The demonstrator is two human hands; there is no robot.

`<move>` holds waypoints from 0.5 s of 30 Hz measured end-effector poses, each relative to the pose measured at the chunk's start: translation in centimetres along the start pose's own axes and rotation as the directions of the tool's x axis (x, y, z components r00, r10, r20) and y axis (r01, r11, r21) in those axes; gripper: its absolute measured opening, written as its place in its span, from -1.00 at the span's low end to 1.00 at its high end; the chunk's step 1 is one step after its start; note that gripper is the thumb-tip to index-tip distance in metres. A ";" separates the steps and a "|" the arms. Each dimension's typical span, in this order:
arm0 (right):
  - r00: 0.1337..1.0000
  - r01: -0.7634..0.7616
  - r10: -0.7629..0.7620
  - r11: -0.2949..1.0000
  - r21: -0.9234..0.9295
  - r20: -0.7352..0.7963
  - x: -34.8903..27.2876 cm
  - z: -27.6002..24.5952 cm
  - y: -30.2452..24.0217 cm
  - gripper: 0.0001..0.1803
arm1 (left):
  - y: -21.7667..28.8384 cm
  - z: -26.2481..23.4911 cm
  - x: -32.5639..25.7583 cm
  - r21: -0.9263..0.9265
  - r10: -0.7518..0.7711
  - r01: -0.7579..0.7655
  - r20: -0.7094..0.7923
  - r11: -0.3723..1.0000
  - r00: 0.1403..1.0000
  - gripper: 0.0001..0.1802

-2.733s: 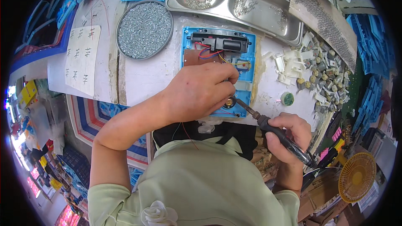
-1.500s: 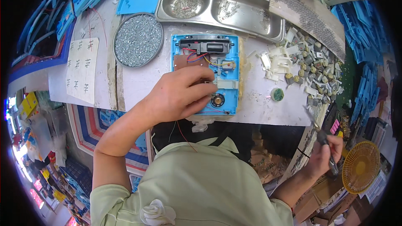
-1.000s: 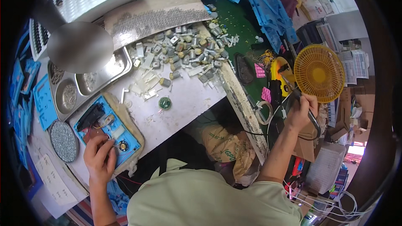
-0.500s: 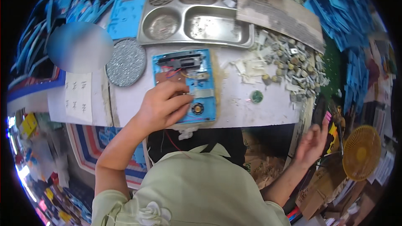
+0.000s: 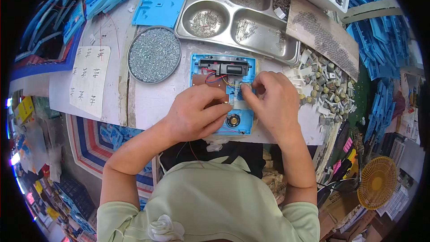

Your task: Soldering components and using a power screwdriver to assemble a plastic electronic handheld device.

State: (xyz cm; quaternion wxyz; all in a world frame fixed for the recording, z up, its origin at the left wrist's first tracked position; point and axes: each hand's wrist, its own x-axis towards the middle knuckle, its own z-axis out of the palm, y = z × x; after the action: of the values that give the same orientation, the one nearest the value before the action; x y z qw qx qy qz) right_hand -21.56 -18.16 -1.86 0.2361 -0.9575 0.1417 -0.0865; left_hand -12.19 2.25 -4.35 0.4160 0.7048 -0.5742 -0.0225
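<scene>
Mid bench, nr edge (head view): blue case (image 5: 247, 117), open, flat, insides up; both hands over it.
L hand (image 5: 195, 112): over case's left-mid, fingers curled, thumb & forefinger tips close tog. Can't tell if pinching anything; hand hides what's under.
R hand (image 5: 277, 101): in from right, thumb & forefinger bent twd each other at case's right edge, by yellow wire (image 5: 230, 83). Can't tell if tips grip or just touch.
Wires: red & blue wires (image 5: 214, 79) loop btwn black unit (image 5: 230, 68), far end, & brown board (image 5: 200, 80), left. Prob. easy to snag w/ a knuckle; leave slack, no tugging.
Speaker (image 5: 233, 120): round, nr end, just beside L fingers. Better not leaned on.
Fingertips: I'd steady case w/ L, do fine work w/ R tips only, R wrist off to side so spot's visible.
Far left: screws (image 5: 154, 54) in round dish, apart from case.
Far: steel tray (image 5: 289, 51) w/ small metal bits.
Right: motor pile (image 5: 320, 87) nr R hand; mind the wrist there, loose bits could get knocked.
</scene>
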 end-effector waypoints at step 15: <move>0.997 -0.008 0.015 0.995 -0.095 0.071 0.4 -0.2 -0.7 -0.81 | 0.3 1.0 2.0 0.312 -0.046 0.029 0.048 0.950 0.998 -0.55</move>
State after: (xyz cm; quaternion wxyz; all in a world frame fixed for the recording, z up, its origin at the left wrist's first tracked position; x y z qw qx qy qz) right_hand -21.04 -17.80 -1.35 0.1958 -0.9692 0.1426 -0.0438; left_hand -12.24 0.05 -3.92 0.2834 0.7715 -0.5682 0.0408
